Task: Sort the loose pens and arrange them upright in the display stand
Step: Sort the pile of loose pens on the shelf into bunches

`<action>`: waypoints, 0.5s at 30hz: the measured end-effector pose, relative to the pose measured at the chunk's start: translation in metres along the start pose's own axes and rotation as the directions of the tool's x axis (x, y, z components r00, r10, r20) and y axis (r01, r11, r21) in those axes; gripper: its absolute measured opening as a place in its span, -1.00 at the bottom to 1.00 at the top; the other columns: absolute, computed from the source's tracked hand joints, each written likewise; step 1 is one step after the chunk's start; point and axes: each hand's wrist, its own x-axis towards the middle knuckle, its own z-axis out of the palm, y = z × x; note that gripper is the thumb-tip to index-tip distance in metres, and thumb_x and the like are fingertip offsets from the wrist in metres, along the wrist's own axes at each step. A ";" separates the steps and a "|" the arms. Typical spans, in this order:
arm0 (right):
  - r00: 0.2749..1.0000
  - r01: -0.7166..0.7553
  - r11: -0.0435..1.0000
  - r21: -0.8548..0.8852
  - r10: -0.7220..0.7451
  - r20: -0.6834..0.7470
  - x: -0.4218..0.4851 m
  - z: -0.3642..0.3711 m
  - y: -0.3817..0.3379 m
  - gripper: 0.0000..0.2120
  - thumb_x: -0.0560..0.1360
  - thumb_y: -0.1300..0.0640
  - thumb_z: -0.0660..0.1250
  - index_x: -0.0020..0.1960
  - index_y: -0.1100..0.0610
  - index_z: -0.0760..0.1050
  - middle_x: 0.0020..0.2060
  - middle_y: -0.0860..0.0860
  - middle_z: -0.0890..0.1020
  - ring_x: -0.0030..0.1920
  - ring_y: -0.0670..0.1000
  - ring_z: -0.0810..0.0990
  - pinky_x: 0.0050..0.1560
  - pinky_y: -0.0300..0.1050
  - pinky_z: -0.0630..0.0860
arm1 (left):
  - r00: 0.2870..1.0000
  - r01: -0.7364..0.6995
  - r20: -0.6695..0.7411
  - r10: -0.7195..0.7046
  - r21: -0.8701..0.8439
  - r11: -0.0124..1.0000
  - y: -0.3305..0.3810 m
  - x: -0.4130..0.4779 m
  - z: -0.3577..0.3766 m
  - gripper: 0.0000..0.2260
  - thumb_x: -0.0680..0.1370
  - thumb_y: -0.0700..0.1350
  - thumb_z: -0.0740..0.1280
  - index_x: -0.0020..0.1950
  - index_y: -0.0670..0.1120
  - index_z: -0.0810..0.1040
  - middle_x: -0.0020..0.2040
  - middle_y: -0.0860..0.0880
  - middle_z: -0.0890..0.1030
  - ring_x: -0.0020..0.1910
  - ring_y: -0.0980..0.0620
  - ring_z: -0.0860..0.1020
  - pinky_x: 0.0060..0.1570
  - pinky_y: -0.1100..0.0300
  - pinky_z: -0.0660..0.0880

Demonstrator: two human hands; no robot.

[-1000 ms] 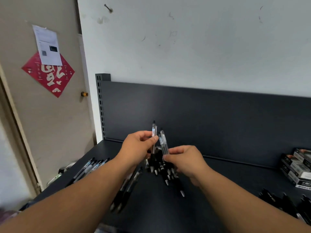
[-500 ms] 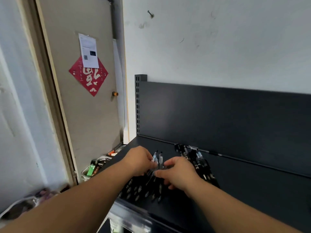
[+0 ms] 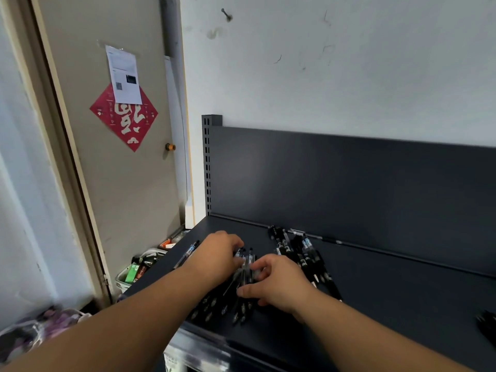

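Several black pens [image 3: 228, 304] lie side by side near the front left of the dark grey shelf [image 3: 389, 304], tips toward me. My left hand [image 3: 218, 256] curls over their far ends, and its fingertips pinch the pens between the hands. My right hand [image 3: 279, 283] pinches the same bunch from the right, thumb low and fingers above. A second heap of black pens [image 3: 300, 253] lies just right of my hands near the back panel. One single pen [image 3: 188, 253] lies left of my left wrist.
The shelf's upright back panel [image 3: 349, 183] closes off the far side. Its front edge carries a clear strip [image 3: 198, 350]. A basket of small items [image 3: 135, 272] stands on the floor by the door [image 3: 120, 170]. More dark pens [image 3: 487, 326] show at the right edge.
The hands came down from mid-air, where each held pens upright, to the row on the shelf. The view swung left and down; the boxes at the right are out of sight.
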 end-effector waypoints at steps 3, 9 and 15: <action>1.000 -0.013 0.999 0.031 0.012 0.028 -0.002 0.000 0.001 -0.56 0.29 0.18 0.61 0.09 0.12 0.52 -0.13 0.02 0.51 -0.28 -0.07 0.57 -0.27 -0.21 0.63 | 0.999 -0.027 0.018 0.028 -0.021 0.999 0.004 0.000 0.001 -0.66 0.54 0.03 0.35 0.30 0.03 0.52 0.21 0.01 0.55 0.14 0.07 0.54 0.03 0.32 0.38; 0.997 -0.011 0.997 -0.077 0.005 -0.080 0.003 -0.007 0.004 -0.53 0.23 0.10 0.63 0.04 0.09 0.51 -0.16 -0.05 0.56 -0.17 -0.04 0.61 -0.06 -0.08 0.62 | 0.996 -0.044 0.074 0.045 -0.022 0.999 0.002 0.004 0.001 -0.63 0.48 0.07 0.41 0.27 0.06 0.55 0.20 0.06 0.58 0.12 0.10 0.56 0.02 0.36 0.36; 0.997 0.012 0.991 -0.130 -0.022 -0.077 0.005 -0.002 0.007 -0.37 0.23 0.06 0.62 0.25 0.05 0.49 0.06 -0.09 0.56 0.07 -0.09 0.56 0.12 -0.18 0.53 | 0.973 -0.076 0.215 0.084 -0.042 0.996 0.001 0.005 -0.003 -0.55 0.46 0.08 0.44 0.33 0.09 0.50 0.23 0.09 0.55 0.11 0.11 0.55 0.06 0.31 0.41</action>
